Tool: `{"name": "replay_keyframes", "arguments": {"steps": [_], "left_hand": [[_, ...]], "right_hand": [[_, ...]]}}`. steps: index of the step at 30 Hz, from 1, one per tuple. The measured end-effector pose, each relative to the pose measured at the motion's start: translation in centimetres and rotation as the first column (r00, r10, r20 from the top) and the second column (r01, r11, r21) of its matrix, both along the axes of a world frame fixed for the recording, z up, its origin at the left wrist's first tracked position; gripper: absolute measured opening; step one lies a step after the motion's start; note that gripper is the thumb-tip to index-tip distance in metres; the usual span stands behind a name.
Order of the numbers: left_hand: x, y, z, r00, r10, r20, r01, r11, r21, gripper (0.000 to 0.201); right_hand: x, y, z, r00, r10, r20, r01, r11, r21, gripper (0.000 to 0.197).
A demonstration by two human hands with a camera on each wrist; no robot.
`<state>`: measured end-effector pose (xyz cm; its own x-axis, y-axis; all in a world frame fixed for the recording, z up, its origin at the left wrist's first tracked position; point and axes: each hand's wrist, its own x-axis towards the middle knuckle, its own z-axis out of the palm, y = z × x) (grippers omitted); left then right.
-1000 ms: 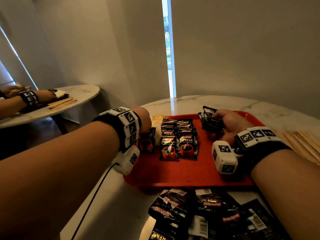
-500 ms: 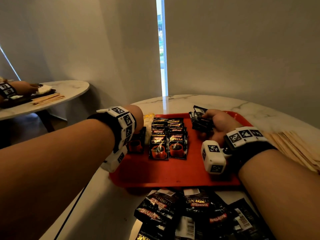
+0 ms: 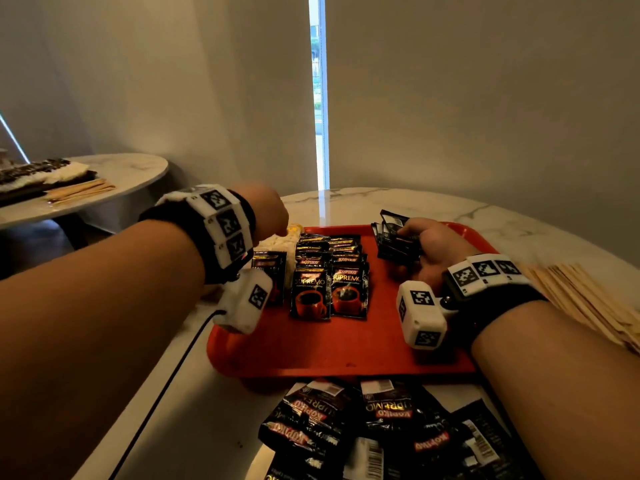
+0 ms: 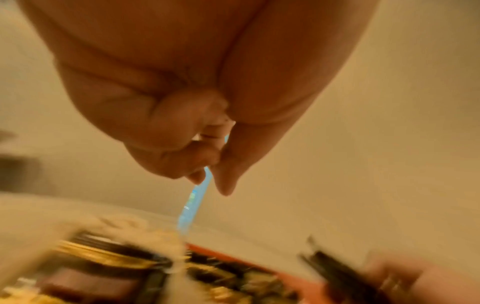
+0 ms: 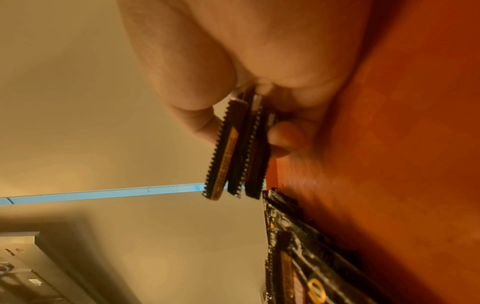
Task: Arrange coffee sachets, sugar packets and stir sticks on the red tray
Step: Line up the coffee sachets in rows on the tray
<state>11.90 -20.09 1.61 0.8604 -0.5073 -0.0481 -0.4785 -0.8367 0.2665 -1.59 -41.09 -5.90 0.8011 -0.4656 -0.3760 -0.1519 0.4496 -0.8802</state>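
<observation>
Marble surface (image 3: 398,202) carries the red tray (image 3: 346,348), where coffee sachets (image 3: 329,282) lie in two overlapping rows. Right hand (image 3: 433,244), resting on the tray's far right, has its grip pinching a small sachet bundle (image 3: 394,240). Left hand (image 3: 270,209) hovers over the tray's left edge, fingers curled, empty.
</observation>
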Motion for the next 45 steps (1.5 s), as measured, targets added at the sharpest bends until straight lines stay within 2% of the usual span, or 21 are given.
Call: {"name": "replay_keyframes", "arguments": {"steps": [1, 3, 5, 9, 11, 12, 15, 18, 22, 27, 32, 35, 38, 40, 42, 45], "left_hand": [[-0.3, -0.1, 0.3, 0.991, -0.001, -0.135, -0.021, 0.987, -0.162, 0.022], [-1.9, 0.0, 0.6, 0.938, -0.06, -0.34, -0.107, 0.887, -0.45, 0.008], [-2.6, -0.1, 0.2, 0.902, -0.154, -0.403, -0.148, 0.767, -0.624, 0.005], [-3.7, -0.5, -1.3, 0.824, -0.286, -0.489, -0.265, 0.568, -0.779, 0.008], [-4.3, -0.6, -1.8, 0.793, -0.356, -0.494, -0.306, 0.469, -0.829, 0.011], [-4.5, -0.6, -2.0, 0.797, -0.382, -0.469, -0.285, 0.447, -0.848, 0.016], [-4.8, -0.3, -2.1, 0.81, -0.448, -0.379, -0.148, 0.468, -0.871, 0.034], [-5.2, 0.2, -2.1, 0.772, -0.527, -0.355, -0.102, 0.448, -0.888, 0.042], [-5.4, 0.6, -2.3, 0.809, -0.491, -0.322, -0.064, 0.472, -0.88, 0.033], [-5.2, 1.2, -2.3, 0.822, -0.474, -0.315, -0.065, 0.47, -0.88, 0.027], [-4.9, 1.7, -2.0, 0.918, -0.368, -0.15, 0.089, 0.559, -0.824, 0.017], [-4.6, 1.8, -2.1, 0.927, -0.353, -0.127, 0.102, 0.563, -0.82, 0.015], [-4.3, 2.1, -1.9, 0.938, -0.325, -0.122, 0.067, 0.515, -0.855, 0.014], [-4.1, 2.2, -1.7, 0.947, -0.274, -0.168, -0.03, 0.446, -0.894, 0.019], [-4.0, 2.2, -1.8, 0.942, -0.241, -0.234, -0.129, 0.383, -0.915, 0.015], [-3.9, 2.0, -1.9, 0.91, -0.269, -0.315, -0.22, 0.33, -0.918, 0.005]], "right_hand": [[-0.1, 0.1, 0.2, 1.0, 0.007, 0.005, -0.007, 1.0, 0.01, 0.028], [-0.3, 0.5, 0.6, 1.0, 0.024, 0.01, -0.024, 0.999, 0.027, 0.021], [-0.4, 0.8, 1.0, 0.999, 0.05, 0.017, -0.05, 0.998, 0.028, 0.024], [-0.2, 1.2, 2.6, 0.995, 0.089, 0.054, -0.085, 0.993, -0.076, 0.031], [-0.1, 1.7, 3.5, 0.985, 0.146, 0.095, -0.135, 0.985, -0.111, 0.027], [-0.1, 1.9, 3.9, 0.978, 0.179, 0.106, -0.166, 0.979, -0.117, 0.023], [-0.4, 3.0, 4.9, 0.948, 0.288, 0.134, -0.275, 0.955, -0.113, 0.017], [-0.6, 4.0, 5.4, 0.912, 0.391, 0.126, -0.374, 0.917, -0.14, 0.017], [-0.2, 4.9, 5.2, 0.89, 0.446, 0.097, -0.418, 0.881, -0.224, 0.02], [0.0, 5.6, 5.0, 0.83, 0.526, 0.182, -0.467, 0.836, -0.286, 0.037], [-0.4, 5.6, 5.1, 0.8, 0.565, 0.201, -0.496, 0.812, -0.308, 0.034], [-0.5, 5.6, 5.1, 0.805, 0.558, 0.202, -0.482, 0.813, -0.327, 0.04], [-0.6, 5.4, 5.2, 0.825, 0.519, 0.223, -0.442, 0.839, -0.318, 0.037], [-0.6, 4.9, 5.4, 0.847, 0.468, 0.253, -0.404, 0.875, -0.269, 0.025], [-0.7, 4.4, 5.6, 0.859, 0.414, 0.3, -0.35, 0.904, -0.245, 0.019], [-0.8, 4.0, 5.7, 0.846, 0.377, 0.376, -0.322, 0.925, -0.203, 0.028]]}}
